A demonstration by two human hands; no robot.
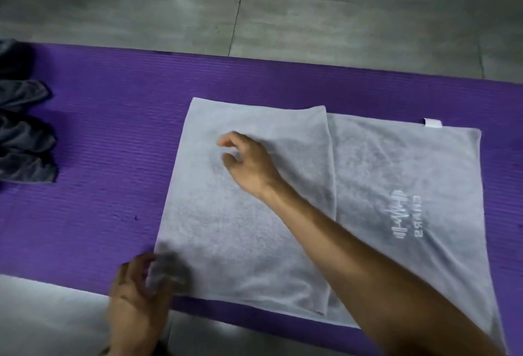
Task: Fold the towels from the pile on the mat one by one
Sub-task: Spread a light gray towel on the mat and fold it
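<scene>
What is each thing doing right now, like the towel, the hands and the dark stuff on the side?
Light grey towel: flat on the mat, one part folded over the rest, logo showing.
Left hand: pinching the towel's near left corner.
Right hand: fingers loosely curled, over the folded part, holding nothing.
Dark towels: crumpled in a pile at the mat's left end.
Purple mat: spread flat on the floor.

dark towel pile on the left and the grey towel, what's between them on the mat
In the head view, only bare purple mat lies between the dark towel pile and the grey towel; nothing rests on that stretch.
</scene>
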